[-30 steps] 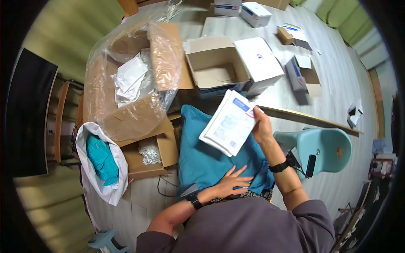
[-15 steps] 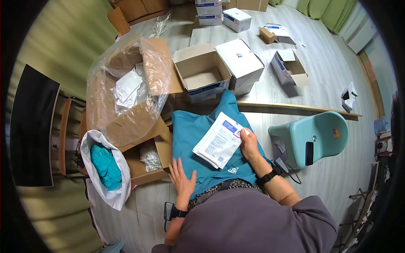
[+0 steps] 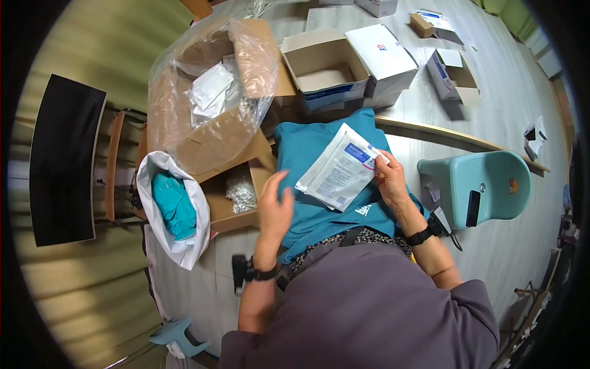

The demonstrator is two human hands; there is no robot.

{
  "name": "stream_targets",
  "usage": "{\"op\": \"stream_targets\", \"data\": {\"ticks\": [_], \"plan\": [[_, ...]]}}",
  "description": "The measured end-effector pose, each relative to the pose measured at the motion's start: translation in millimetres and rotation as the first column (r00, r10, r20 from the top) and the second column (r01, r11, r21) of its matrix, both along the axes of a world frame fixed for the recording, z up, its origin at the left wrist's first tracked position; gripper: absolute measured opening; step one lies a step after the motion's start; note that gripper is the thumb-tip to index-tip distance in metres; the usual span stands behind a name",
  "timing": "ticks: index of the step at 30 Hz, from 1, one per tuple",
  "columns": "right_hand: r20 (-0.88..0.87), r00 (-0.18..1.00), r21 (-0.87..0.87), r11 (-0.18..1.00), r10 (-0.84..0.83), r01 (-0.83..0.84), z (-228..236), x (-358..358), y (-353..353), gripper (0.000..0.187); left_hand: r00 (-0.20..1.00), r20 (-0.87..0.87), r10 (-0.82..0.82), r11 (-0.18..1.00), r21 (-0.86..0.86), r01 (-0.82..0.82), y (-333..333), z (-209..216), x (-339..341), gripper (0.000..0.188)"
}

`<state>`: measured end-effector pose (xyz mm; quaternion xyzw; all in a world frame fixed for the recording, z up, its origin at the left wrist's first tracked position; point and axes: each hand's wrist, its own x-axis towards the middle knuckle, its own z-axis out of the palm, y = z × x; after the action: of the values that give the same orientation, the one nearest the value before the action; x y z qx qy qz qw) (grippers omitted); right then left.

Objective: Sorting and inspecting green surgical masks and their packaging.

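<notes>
While we sit w/ the teal cloth (image 3: pixel 319 184) over our lap, notes on the step as it looks:
Right hand (image 3: pixel 390 181): pinches the flat white packet (image 3: pixel 338 169) at its upper right corner, thumb + fingers closed on it.
Packet: held just above the cloth, tilted, print side up.
Left hand (image 3: pixel 275 212): open, fingers spread, holding nothing, near the packet's lower left edge.
How to do it well, we judge: bring left hand under the free edge, support both ends, keep it flat; corner-only pinch lets it flop.
Nearby: open cardboard box (image 3: pixel 236 197) left of our knee.
</notes>
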<state>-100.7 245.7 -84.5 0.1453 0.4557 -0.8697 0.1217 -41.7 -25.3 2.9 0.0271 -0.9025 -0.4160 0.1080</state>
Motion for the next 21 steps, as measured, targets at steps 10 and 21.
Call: {"op": "stream_targets", "data": {"ticks": [10,21], "plan": [[0.040,0.980,-0.131,0.973,0.196,-0.190,5,29,-11,0.030,0.975,0.017,-0.222,0.975,0.024,0.222,52,-2,-47,0.036],[-0.033,0.958,0.377,0.891,0.286,-0.254,5,23,3,0.026,0.968,0.031,-0.249,0.956,0.171,0.240,57,-29,-32,0.022]]}}
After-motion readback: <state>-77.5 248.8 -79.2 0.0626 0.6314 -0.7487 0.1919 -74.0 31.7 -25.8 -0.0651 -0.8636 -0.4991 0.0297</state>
